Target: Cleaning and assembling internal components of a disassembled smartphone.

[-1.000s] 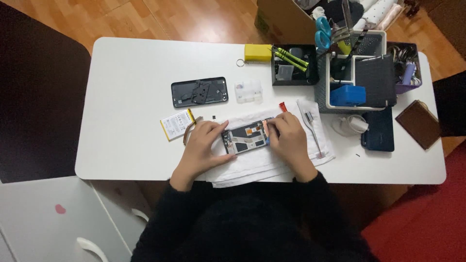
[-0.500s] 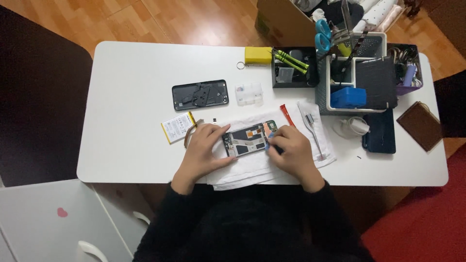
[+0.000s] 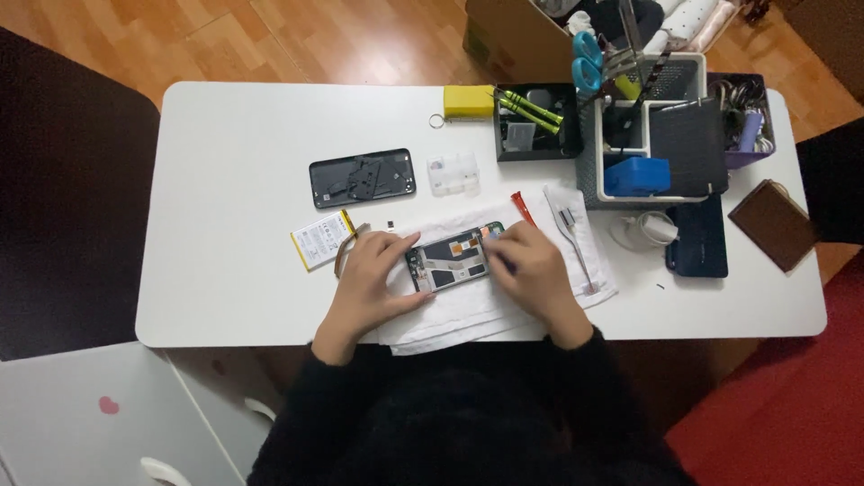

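An opened phone (image 3: 450,258) with its insides showing lies on a white cloth (image 3: 468,310) near the table's front edge. My left hand (image 3: 371,274) rests flat on the cloth and steadies the phone's left end with thumb and fingers. My right hand (image 3: 531,270) covers the phone's right end with its fingers curled, pinching a thin tool whose tip meets the phone. The phone's black back cover (image 3: 362,177) lies further back. A white and yellow battery (image 3: 321,239) sits left of my left hand.
A red pry tool (image 3: 521,206) and metal tweezers (image 3: 574,243) lie on the cloth's right side. Behind stand a small clear parts box (image 3: 453,173), a yellow block (image 3: 468,101), a black tool tray (image 3: 533,121) and a white organiser (image 3: 666,135). A dark phone (image 3: 697,236) and a brown wallet (image 3: 773,225) lie right.
My right hand has shifted slightly left over the phone's right end. The left hand has stayed on the phone's left end.
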